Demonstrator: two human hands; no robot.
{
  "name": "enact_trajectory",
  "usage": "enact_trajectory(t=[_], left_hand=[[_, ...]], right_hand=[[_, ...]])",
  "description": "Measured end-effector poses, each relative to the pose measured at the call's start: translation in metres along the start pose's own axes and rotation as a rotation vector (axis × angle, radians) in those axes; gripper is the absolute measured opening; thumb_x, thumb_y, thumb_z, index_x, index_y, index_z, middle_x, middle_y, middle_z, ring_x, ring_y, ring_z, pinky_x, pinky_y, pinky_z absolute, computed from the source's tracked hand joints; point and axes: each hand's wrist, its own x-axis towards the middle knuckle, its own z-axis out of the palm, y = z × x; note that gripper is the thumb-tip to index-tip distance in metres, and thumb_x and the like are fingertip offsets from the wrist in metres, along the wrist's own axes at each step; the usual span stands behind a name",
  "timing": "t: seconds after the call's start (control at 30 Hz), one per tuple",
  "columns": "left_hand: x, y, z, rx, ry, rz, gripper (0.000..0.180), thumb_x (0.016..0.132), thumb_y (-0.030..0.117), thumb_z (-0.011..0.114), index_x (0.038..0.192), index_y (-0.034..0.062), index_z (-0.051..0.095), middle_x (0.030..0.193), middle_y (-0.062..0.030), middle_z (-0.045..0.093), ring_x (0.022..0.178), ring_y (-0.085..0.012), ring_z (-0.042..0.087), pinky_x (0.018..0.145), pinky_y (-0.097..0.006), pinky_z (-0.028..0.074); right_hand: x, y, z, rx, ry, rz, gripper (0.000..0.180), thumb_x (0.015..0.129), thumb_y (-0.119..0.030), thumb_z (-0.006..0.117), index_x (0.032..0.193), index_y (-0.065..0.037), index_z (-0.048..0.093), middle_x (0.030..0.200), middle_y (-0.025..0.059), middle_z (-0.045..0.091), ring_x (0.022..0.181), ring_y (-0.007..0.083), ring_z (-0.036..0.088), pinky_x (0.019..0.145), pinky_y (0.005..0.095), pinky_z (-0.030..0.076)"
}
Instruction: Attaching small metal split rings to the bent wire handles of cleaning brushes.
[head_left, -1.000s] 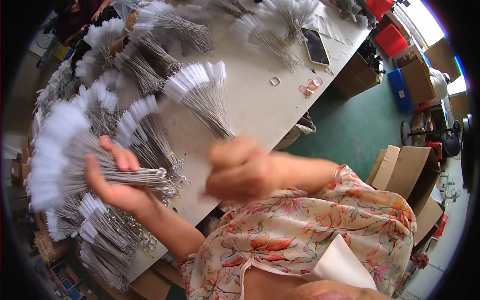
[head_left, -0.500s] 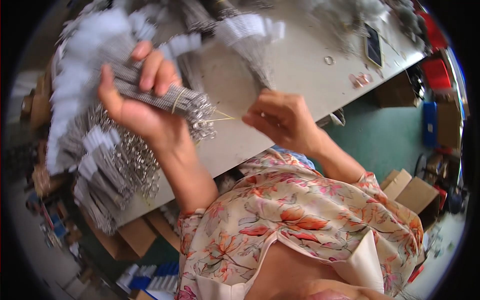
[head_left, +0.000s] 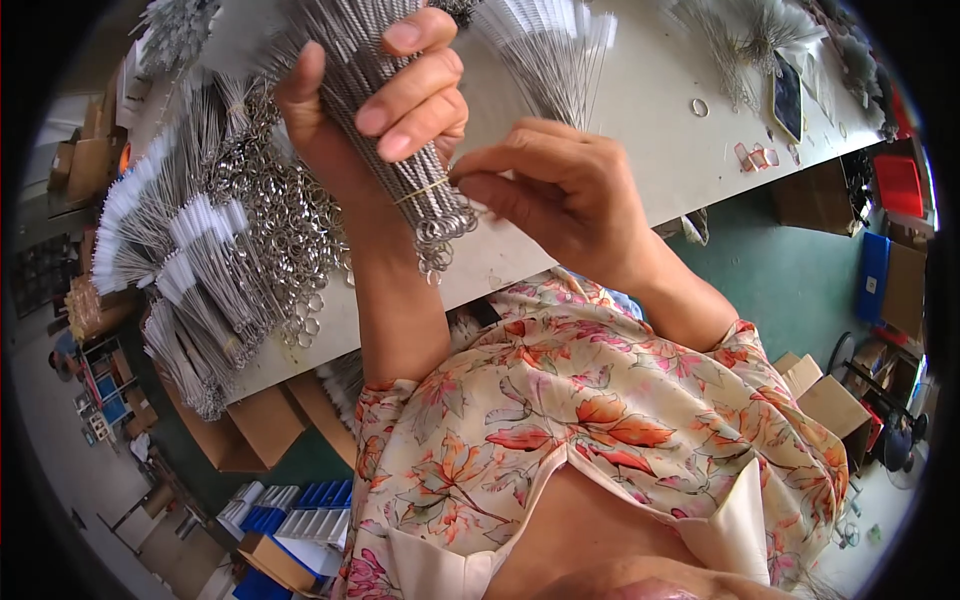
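My left hand (head_left: 375, 110) grips a thick bundle of wire brushes (head_left: 385, 100), held upright over the white table (head_left: 650, 150), ring ends down. A thin yellow rubber band (head_left: 425, 188) circles the bundle just above the rings. My right hand (head_left: 545, 190) pinches that band at the bundle's right side with thumb and forefinger. Piles of more wire brushes with white bristle tips (head_left: 210, 260) lie fanned out on the table to my left.
More brush bundles (head_left: 560, 50) lie at the table's far side, with a dark phone (head_left: 787, 95), a small ring (head_left: 699, 106) and small clear pieces (head_left: 755, 157). Cardboard boxes (head_left: 250, 425) sit under the table; red and blue crates (head_left: 895, 185) stand at the right on the green floor.
My left hand lifted the bundle off the pile and brought it up toward the middle. My right hand moved in from the right and now pinches the rubber band on it.
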Motion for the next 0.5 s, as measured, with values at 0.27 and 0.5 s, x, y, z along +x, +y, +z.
enact_trajectory(t=[0.27,0.5], left_hand=[[-0.013,0.001,0.000,0.098,0.108,-0.083,0.068,0.079,0.019,0.060,0.125,-0.0052,0.016,0.092,-0.0127,0.045,0.078,-0.0199,0.055,0.072,-0.033,0.050],[-0.016,-0.001,0.002,0.085,0.419,-0.089,0.065,0.083,0.042,0.051,0.118,-0.0097,0.031,0.083,-0.0101,0.046,0.068,-0.0215,0.049,0.054,-0.032,0.048]], right_hand=[[0.002,-0.003,-0.001,-0.720,0.194,-0.551,0.020,0.060,-0.008,0.067,0.080,-0.010,0.065,0.065,-0.0019,0.049,0.059,0.0112,0.055,0.044,0.0239,0.043],[-0.002,-0.018,0.002,-0.828,0.122,-0.567,0.031,0.052,-0.010,0.057,0.081,0.003,0.058,0.061,0.0015,0.036,0.052,0.0119,0.048,0.038,0.0243,0.037]])
